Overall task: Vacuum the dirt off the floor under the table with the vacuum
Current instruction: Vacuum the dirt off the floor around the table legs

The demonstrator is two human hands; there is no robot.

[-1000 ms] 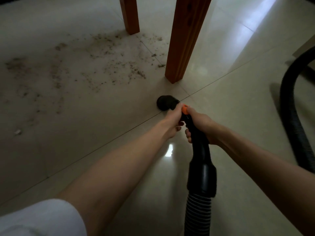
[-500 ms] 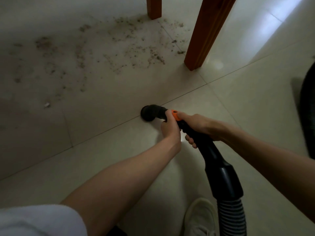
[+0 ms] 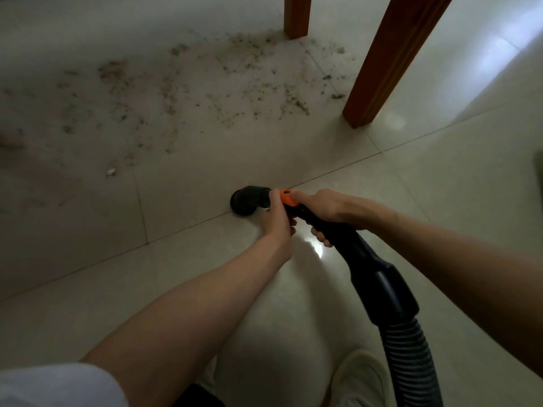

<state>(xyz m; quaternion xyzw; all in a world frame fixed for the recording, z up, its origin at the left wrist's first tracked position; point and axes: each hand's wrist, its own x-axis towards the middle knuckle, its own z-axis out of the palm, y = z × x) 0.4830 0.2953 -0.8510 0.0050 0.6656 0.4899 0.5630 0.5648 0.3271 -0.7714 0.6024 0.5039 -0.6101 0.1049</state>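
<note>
A black vacuum wand point(image 3: 373, 268) with an orange switch point(image 3: 287, 197) ends in a round black nozzle point(image 3: 245, 200) that sits on the pale tiled floor point(image 3: 440, 183). My left hand point(image 3: 277, 218) grips the wand just behind the nozzle. My right hand point(image 3: 321, 208) grips the handle, thumb on the orange switch. Brown dirt point(image 3: 205, 92) lies scattered over the floor beyond the nozzle, up to two wooden table legs. The nozzle is short of the dirt.
A near wooden table leg point(image 3: 382, 63) stands at the upper right, a farther table leg point(image 3: 296, 16) behind it. A ribbed black hose point(image 3: 411, 359) runs off the bottom edge. My pale shoe point(image 3: 357, 380) is beside it. A white scrap point(image 3: 110, 172) lies left.
The view has shifted back and left, so the table legs sit farther right and up. The nozzle has swung left along the floor. Both hands keep their hold; my shoe came into view.
</note>
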